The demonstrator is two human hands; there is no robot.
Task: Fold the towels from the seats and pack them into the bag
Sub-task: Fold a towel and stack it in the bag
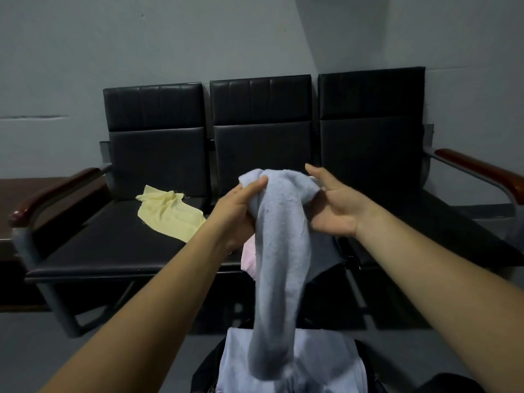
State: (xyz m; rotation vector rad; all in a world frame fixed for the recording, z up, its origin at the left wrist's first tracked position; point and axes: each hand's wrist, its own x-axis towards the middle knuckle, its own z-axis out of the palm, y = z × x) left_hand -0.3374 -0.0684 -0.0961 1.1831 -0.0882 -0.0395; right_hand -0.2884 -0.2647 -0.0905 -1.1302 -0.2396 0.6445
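A blue towel (280, 251), gripped by the left hand (238, 205) and right hand (331, 205), hangs in front of the bench (99, 251), blocking its middle seat. Left of the blue towel, a yellow towel (170, 215) covers part of a seat. Right of it, the seat lies open up to a wooden armrest (482, 168). Below it, pale cloth (326, 364) fills the bag (207, 370).

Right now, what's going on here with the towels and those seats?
A person holds a blue towel up by its top edge, left hand bunching one end, right hand on the other; it hangs over a dark bag on the floor. A yellow towel lies crumpled on the left seat, and a pink towel shows behind the blue towel.
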